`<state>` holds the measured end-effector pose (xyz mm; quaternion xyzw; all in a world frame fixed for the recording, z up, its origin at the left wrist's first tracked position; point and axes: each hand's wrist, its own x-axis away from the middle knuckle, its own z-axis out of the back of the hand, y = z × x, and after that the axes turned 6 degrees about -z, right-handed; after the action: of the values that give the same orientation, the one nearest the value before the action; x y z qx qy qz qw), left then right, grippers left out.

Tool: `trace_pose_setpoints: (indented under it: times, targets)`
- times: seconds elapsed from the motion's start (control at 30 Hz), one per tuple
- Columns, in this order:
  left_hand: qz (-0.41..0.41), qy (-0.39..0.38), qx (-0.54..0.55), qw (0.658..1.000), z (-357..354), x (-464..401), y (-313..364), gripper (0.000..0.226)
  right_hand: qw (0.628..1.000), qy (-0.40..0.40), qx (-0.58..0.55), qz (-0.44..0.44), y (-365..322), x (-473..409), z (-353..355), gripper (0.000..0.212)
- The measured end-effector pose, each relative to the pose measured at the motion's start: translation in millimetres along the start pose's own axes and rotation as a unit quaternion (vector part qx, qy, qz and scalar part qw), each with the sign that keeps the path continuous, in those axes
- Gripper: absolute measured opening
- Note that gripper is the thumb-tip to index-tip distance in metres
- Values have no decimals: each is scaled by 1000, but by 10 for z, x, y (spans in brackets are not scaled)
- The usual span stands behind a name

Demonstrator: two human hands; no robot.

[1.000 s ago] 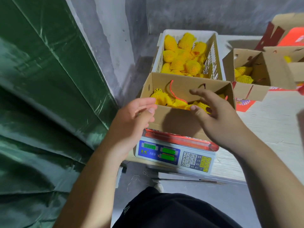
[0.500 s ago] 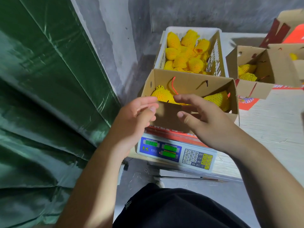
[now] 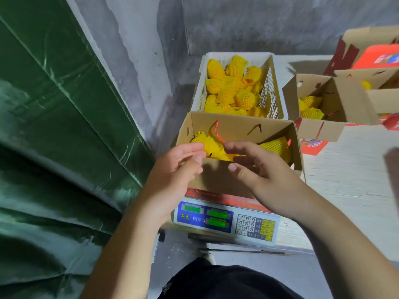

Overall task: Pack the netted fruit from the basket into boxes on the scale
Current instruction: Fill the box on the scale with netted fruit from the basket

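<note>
Both hands had drawn closer together at the near wall of the cardboard box since the earlier frames, the right hand having slid leftward along that wall while the left hand kept its place at the box's near left corner. Neither hand had a grip on anything: the left hand's fingers were loosely bent with the thumb raised beside them, and the right hand's fingers were spread and relaxed, arching over the near rim of the box without closing on it. That box sat on the scale, whose blue panel with green displays and a keypad faced the person just below the hands. Inside the box lay netted fruit in yellow foam mesh, one piece at the left end beside the left hand's fingertips and another at the right end, with a red cord hanging from the box's far wall between them. Directly behind the box stood the white basket, piled with more yellow netted fruit. To the right of the box, on the pale surface, a second open box held a few netted pieces, and further right of it were more cartons, one of them red. Left of the box hung a green tarp against a grey wall.
</note>
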<state>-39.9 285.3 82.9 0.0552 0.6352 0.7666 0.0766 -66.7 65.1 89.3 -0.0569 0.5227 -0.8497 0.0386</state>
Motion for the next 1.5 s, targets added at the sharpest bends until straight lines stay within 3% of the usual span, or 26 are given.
trace_pose_setpoints:
  times: [0.27,0.47,0.67,0.77,0.93,1.07,1.2,1.3,1.33,1.4,1.47,1.5]
  targets:
    - [-25,-4,13,1000,-134,-652,162,22,992,117,-42,-24,60,-276,301,34]
    - [-71,-87,-40,993,-472,-1214,219,26,986,158,22,-49,129,-857,632,31]
    - [-90,-118,-145,978,-483,-1992,121,22,979,149,113,-82,579,-1395,1124,34]
    - [-55,-150,-236,958,-419,-2400,87,23,971,129,170,-108,886,-1755,1384,38]
    - [25,-267,-388,881,-526,-3148,-176,36,938,40,323,-120,1389,-2543,1520,49]
    - [114,-346,-470,804,-725,-3625,-530,46,851,-12,518,-86,1700,-3080,1484,53]
    - [141,-387,-571,710,-882,-3914,-898,54,852,-28,519,-63,1800,-3691,1611,70]
    - [162,-373,-635,657,-973,-3963,-1132,46,836,-59,542,-63,1829,-3978,1651,83]
    - [178,-383,-659,623,-1000,-3963,-1196,46,830,-70,550,-60,1843,-4034,1643,84]
    - [179,-400,-679,589,-1099,-3942,-1228,55,826,-90,553,-66,1869,-4118,1638,90]
    - [160,-398,-680,595,-1151,-3926,-1276,61,809,-126,568,-82,1893,-4176,1628,105]
    - [172,-377,-669,617,-1153,-3893,-1301,61,796,-156,579,-88,1913,-4198,1618,114]
